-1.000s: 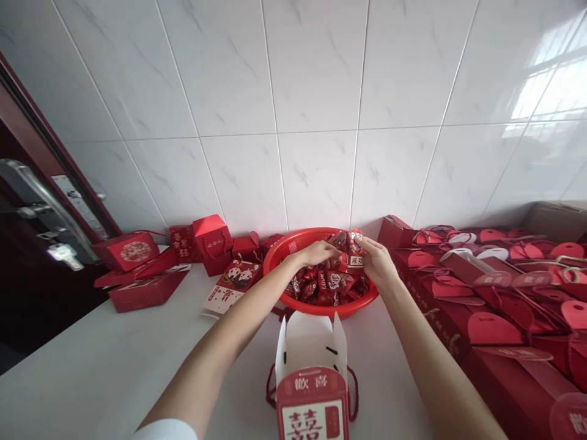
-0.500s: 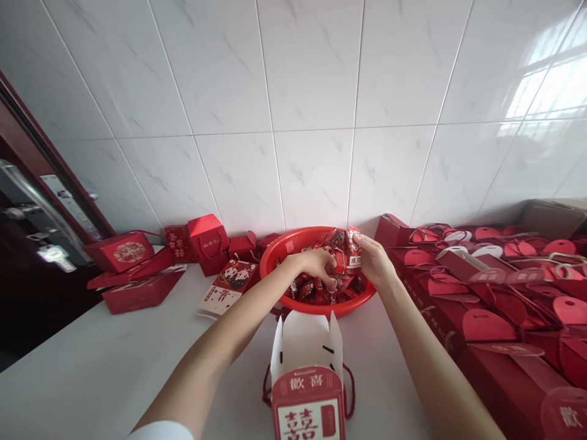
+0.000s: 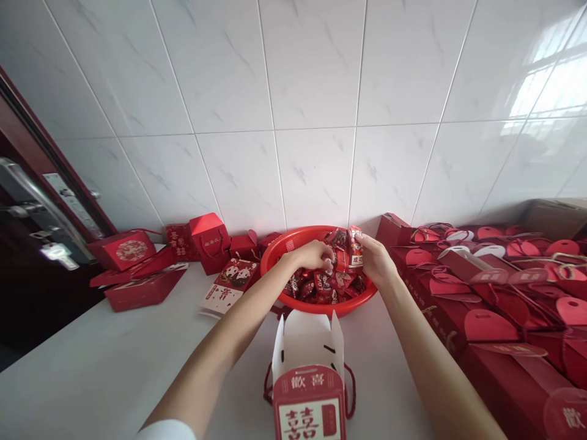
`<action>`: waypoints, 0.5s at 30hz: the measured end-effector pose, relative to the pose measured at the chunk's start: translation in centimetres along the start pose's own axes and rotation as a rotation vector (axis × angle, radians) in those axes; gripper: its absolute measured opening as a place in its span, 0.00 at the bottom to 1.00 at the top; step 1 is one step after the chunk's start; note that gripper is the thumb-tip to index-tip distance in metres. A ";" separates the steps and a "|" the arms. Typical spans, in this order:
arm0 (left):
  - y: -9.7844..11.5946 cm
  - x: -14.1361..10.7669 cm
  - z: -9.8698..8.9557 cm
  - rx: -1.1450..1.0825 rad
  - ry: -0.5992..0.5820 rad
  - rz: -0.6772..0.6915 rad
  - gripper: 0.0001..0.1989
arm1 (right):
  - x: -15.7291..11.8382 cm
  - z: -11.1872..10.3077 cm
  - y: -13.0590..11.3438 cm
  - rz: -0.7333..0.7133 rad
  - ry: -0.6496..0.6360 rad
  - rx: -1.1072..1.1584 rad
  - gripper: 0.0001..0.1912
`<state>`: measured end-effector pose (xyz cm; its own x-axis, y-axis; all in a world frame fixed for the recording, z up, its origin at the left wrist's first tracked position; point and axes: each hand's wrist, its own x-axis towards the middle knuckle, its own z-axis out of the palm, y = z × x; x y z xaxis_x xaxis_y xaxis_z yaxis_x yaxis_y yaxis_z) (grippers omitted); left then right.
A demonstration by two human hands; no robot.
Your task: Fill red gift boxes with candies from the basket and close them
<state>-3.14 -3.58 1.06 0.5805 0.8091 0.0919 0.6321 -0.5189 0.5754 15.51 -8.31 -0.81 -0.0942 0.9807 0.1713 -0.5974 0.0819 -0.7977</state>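
Observation:
A red plastic basket (image 3: 275,252) full of red-wrapped candies (image 3: 321,287) stands against the tiled wall. Over its left half, my left hand (image 3: 316,255) has its fingers curled in among the candies; what they hold, if anything, is hidden. At the basket's right side my right hand (image 3: 373,256) pinches a red and white packet (image 3: 355,247) upright. In front of the basket, nearest to me, stands an unfolded red and white gift box (image 3: 309,382) with its white flaps up and a dark red cord at its sides.
Many red gift boxes (image 3: 495,318) crowd the right side of the white table (image 3: 110,354). More red boxes (image 3: 132,253) and a panda-printed card box (image 3: 229,284) lie at the left. A door handle with keys (image 3: 59,253) is at the far left.
My left hand has lifted slightly and its fingers have drawn together, uncovering more candies. My right hand still holds the packet in nearly the same place.

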 end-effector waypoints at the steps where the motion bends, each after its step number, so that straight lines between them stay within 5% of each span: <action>1: 0.0 -0.1 -0.2 -0.011 0.036 -0.001 0.02 | 0.0 -0.1 0.0 0.001 -0.001 -0.002 0.13; 7: 2.1 -4.6 -1.5 -0.211 0.236 0.109 0.15 | 0.3 -0.3 -0.2 0.036 -0.019 0.042 0.13; 11: 5.2 -10.6 -1.6 -0.268 0.098 0.114 0.14 | -0.3 0.6 -0.5 0.054 -0.073 0.047 0.12; 15: 7.8 -15.9 -1.3 -0.057 0.013 0.112 0.14 | -2.1 2.7 -1.7 0.001 -0.159 -0.038 0.10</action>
<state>-8.11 -20.12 5.14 0.6389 0.7506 0.1683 0.5332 -0.5898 0.6065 14.55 -10.99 1.79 -0.2215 0.9407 0.2570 -0.5668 0.0903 -0.8189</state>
